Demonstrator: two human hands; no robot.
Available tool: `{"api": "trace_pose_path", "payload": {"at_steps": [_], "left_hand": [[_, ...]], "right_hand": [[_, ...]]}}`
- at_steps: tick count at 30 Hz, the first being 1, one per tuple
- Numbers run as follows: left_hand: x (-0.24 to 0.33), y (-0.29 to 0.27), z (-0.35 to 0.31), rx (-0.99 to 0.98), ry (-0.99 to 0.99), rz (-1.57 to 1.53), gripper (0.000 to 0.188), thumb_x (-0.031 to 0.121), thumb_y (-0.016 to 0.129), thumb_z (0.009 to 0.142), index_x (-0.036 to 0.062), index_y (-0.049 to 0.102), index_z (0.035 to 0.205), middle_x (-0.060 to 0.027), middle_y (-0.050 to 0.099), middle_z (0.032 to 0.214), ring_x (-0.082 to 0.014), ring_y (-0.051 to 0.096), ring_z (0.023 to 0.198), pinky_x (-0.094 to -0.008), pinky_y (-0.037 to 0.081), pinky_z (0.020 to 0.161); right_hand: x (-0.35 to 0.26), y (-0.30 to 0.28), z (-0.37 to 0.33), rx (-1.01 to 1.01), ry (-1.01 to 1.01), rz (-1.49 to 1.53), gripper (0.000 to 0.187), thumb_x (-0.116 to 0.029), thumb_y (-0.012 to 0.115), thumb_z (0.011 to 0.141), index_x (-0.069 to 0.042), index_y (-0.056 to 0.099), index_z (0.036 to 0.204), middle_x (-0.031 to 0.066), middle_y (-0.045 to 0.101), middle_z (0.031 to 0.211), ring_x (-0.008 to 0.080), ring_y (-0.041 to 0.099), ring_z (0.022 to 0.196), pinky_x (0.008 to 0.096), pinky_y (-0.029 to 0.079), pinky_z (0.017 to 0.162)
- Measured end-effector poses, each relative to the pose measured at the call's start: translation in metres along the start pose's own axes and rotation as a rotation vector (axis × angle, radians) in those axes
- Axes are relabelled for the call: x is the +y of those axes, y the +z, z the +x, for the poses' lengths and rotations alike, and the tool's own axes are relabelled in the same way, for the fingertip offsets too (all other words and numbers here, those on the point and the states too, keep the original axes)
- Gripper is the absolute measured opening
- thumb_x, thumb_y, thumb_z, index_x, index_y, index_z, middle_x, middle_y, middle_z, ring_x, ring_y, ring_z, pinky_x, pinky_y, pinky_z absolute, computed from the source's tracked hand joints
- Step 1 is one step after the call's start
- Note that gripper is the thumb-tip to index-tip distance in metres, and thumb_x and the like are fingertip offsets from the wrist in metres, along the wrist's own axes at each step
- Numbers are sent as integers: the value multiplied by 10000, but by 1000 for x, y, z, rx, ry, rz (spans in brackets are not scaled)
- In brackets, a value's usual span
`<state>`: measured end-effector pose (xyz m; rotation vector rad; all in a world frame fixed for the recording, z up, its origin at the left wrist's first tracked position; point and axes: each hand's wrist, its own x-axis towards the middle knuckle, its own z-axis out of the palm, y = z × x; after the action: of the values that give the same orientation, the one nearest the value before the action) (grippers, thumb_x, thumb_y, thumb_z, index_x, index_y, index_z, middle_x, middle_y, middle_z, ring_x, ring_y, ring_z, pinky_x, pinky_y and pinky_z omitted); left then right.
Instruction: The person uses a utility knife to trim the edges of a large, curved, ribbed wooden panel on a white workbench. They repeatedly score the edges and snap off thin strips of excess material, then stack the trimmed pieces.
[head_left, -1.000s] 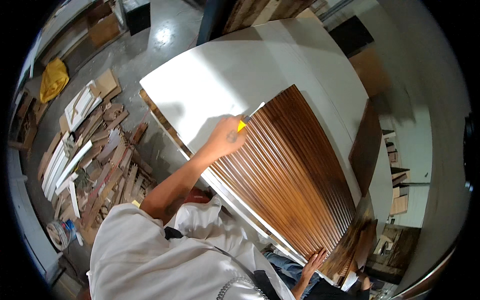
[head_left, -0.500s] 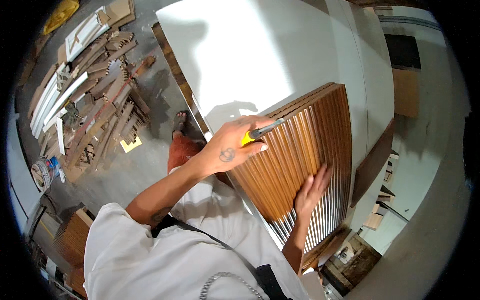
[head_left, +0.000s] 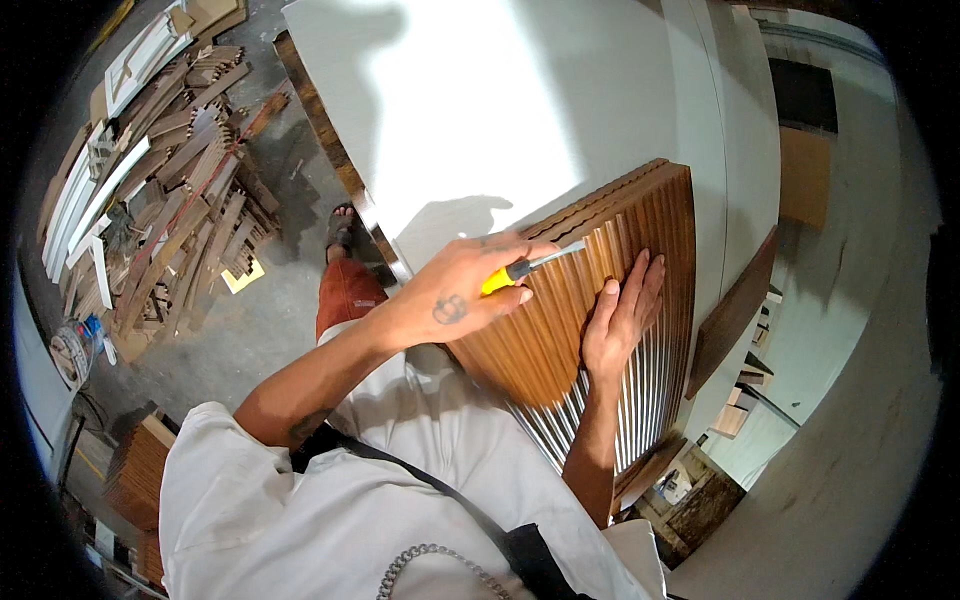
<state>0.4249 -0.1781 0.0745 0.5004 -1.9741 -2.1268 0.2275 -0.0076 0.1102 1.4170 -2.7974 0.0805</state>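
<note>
Left hand (head_left: 455, 290) clasps a yellow-handled tool (head_left: 497, 280); the ribbed panel (head_left: 540, 345) lies under the flat, outstretched right hand (head_left: 617, 330).

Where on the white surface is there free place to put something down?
The white surface looks bare beyond the brown panels, toward its left edge. Right of them, a narrower strip borders the dark board. Crowded: the panels, under left hand and right hand.
</note>
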Motion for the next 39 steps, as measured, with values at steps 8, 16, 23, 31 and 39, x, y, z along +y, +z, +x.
{"api": "trace_pose_path", "payload": {"at_steps": [8, 16, 23, 31, 39], "left_hand": [[4, 6, -2, 121, 21, -150, 705, 80, 732, 855, 113, 424, 1488, -74, 672, 1112, -179, 599, 784, -315, 502, 765], [-3, 8, -2, 102, 17, -144, 694, 2, 711, 858, 130, 444, 1486, -32, 650, 1056, -102, 565, 740, -244, 492, 694], [-3, 8, -3, 119, 74, -136, 731, 8, 694, 871, 134, 382, 1520, -34, 670, 1172, -98, 564, 774, -238, 492, 723], [7, 4, -2, 110, -34, -106, 680, 94, 754, 848, 85, 464, 1463, -68, 657, 1012, -155, 551, 749, -261, 474, 691], [2, -3, -38, 98, 18, 30, 615, 100, 754, 855, 33, 508, 1414, -112, 682, 1127, -198, 641, 889, -285, 503, 844]], "right_hand": [[2, -1, -2, 8, 18, 10, 620, -438, 321, 1049, -55, 310, 1537, 237, 226, 1598, 406, 184, 1488, 620, 137, 1162], [2, 0, -1, 19, 39, 12, 607, -427, 337, 1046, -66, 327, 1534, 225, 231, 1602, 402, 194, 1487, 608, 127, 1168], [5, 1, -1, 37, 42, 24, 619, -459, 351, 1039, -86, 342, 1532, 216, 246, 1600, 405, 206, 1483, 614, 131, 1165], [3, 1, -1, 55, 46, 41, 620, -471, 345, 1039, -86, 359, 1525, 218, 264, 1593, 410, 217, 1478, 631, 131, 1158], [6, 3, -3, 66, 43, 46, 624, -478, 361, 1033, -91, 366, 1523, 207, 266, 1595, 399, 225, 1479, 629, 144, 1156]]}}
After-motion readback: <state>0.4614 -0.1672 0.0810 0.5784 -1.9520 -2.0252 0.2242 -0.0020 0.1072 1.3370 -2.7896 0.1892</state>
